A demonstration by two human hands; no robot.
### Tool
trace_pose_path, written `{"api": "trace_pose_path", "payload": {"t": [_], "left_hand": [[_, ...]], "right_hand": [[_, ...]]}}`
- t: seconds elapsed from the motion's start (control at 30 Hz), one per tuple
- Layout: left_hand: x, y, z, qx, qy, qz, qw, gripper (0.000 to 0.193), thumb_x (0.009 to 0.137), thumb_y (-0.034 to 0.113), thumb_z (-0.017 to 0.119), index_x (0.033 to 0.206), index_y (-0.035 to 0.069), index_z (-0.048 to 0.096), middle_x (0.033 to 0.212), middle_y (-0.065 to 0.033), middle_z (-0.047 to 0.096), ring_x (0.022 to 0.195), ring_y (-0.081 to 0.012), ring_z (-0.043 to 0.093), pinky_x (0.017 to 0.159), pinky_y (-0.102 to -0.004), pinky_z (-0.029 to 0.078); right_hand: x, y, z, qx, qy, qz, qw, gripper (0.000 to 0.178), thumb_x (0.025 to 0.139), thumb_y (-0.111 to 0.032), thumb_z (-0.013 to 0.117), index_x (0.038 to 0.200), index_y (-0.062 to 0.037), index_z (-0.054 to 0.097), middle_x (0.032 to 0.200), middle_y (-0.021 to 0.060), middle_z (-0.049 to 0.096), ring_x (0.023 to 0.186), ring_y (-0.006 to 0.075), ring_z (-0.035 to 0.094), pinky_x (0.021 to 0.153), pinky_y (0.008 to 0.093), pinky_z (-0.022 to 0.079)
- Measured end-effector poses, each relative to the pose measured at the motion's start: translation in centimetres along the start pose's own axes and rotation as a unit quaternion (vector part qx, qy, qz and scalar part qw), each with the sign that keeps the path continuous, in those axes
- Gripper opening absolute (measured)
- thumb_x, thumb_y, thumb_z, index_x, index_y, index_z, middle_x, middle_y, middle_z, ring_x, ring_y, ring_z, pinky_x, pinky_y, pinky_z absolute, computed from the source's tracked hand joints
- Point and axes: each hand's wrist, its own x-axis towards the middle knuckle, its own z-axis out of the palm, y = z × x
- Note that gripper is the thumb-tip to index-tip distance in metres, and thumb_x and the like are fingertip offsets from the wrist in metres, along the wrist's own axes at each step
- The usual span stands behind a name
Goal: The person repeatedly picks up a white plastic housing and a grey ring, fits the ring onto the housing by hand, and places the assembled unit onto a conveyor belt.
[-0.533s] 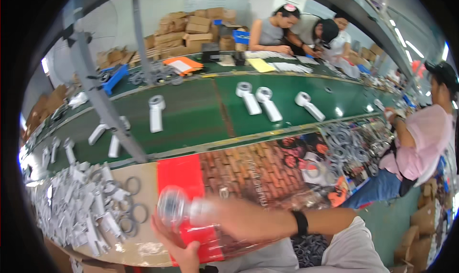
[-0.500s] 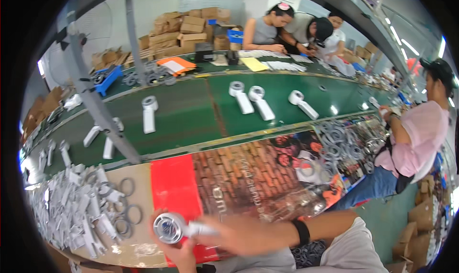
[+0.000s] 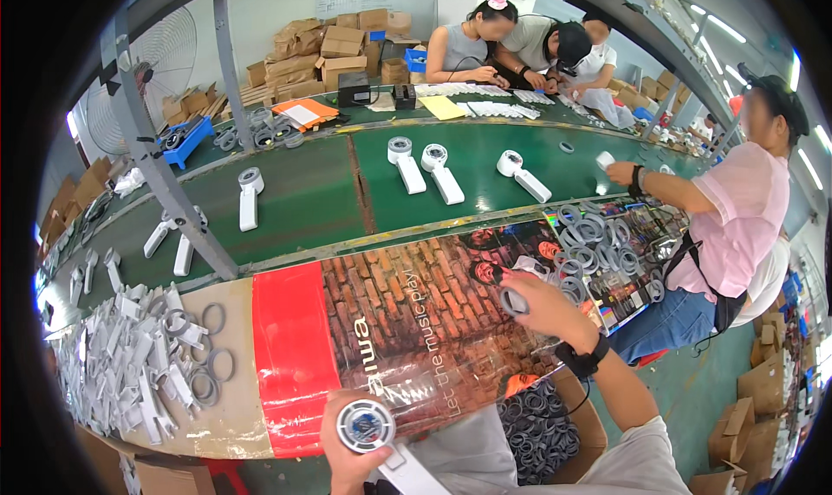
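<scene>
My left hand (image 3: 340, 454) is closed around the round head of a white handheld fan (image 3: 365, 426), just off the near edge of the table. The fan's grille faces up, and its handle slants down to the right. Farther right, my right hand (image 3: 555, 309) pinches a grey ring (image 3: 514, 302) over the table's printed cover. Just beyond this hand is a pile of similar grey rings (image 3: 598, 244). More white handheld fans lie spaced out on the green conveyor belt (image 3: 303, 196), one of them (image 3: 442, 174) near the middle.
A heap of white plastic parts (image 3: 126, 365) covers the table's left end, beside loose grey rings (image 3: 206, 382). A metal post (image 3: 165, 174) rises at the left. Below the near edge stands a carton of dark rings (image 3: 542, 434). A co-worker in pink (image 3: 737, 200) reaches over the belt.
My right hand has moved from beside the fan's handle to the right and now has a grey ring. My left hand has brought the fan nearer and rightward. The co-worker in pink has reached over the belt.
</scene>
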Motion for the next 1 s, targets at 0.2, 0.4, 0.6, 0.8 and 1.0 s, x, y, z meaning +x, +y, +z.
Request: {"api": "trace_pose_path", "payload": {"t": [0.2, 0.4, 0.6, 0.8, 1.0], "left_hand": [[1.2, 2.3, 1.8, 0.116, -0.29, 0.08, 0.947, 0.058, 0.056, 0.026, 0.086, 0.102, 0.001, 0.062, 0.128, -0.0231, 0.048, 0.12, -0.0374, 0.048, 0.099, -0.0447, 0.039], [0.0, 2.4, 2.5, 0.179, -0.249, 0.236, 0.922, 0.047, 0.057, 0.024, 0.085, 0.091, 0.004, 0.059, 0.109, -0.0163, 0.059, 0.098, -0.036, 0.06, 0.08, -0.0427, 0.052], [-0.6, 2.6, 3.1, 0.256, -0.163, 0.32, 0.897, 0.054, 0.053, 0.021, 0.088, 0.096, 0.004, 0.06, 0.102, -0.0109, 0.061, 0.091, -0.032, 0.061, 0.071, -0.041, 0.052], [0.2, 3.4, 2.1, 0.274, -0.311, 0.306, 0.857, 0.045, 0.059, 0.021, 0.081, 0.098, 0.008, 0.062, 0.103, -0.0086, 0.06, 0.093, -0.0295, 0.06, 0.07, -0.0381, 0.054], [-0.1, 3.6, 0.5, 0.293, -0.385, 0.229, 0.845, 0.037, 0.063, 0.02, 0.078, 0.095, 0.01, 0.061, 0.108, -0.0094, 0.059, 0.1, -0.0321, 0.059, 0.08, -0.041, 0.052]], "right_hand": [[-2.1, -13.5, -3.3, 0.326, -0.184, -0.086, 0.923, 0.062, 0.071, -0.01, 0.067, 0.129, -0.0048, 0.045, 0.119, 0.0152, 0.054, 0.107, 0.0294, 0.054, 0.09, 0.0362, 0.043], [-4.2, -15.7, -1.8, 0.641, -0.096, -0.013, 0.761, 0.048, 0.077, 0.0, 0.061, 0.124, -0.0027, 0.052, 0.126, 0.0119, 0.054, 0.115, 0.0251, 0.053, 0.095, 0.0363, 0.043], [-5.7, -20.4, 0.0, 0.468, 0.025, -0.04, 0.882, 0.029, 0.08, -0.005, 0.061, 0.109, -0.0016, 0.061, 0.125, 0.0157, 0.056, 0.116, 0.0305, 0.054, 0.096, 0.0373, 0.043], [-5.4, -19.5, -0.2, 0.403, -0.052, -0.034, 0.913, 0.035, 0.072, -0.025, 0.077, 0.089, 0.0002, 0.06, 0.12, 0.0191, 0.058, 0.108, 0.0316, 0.059, 0.091, 0.039, 0.046], [-5.9, -20.8, -0.6, 0.544, -0.039, 0.03, 0.837, 0.049, 0.073, -0.021, 0.076, 0.112, -0.0039, 0.05, 0.125, 0.0193, 0.051, 0.108, 0.0312, 0.058, 0.092, 0.0409, 0.046]]}}
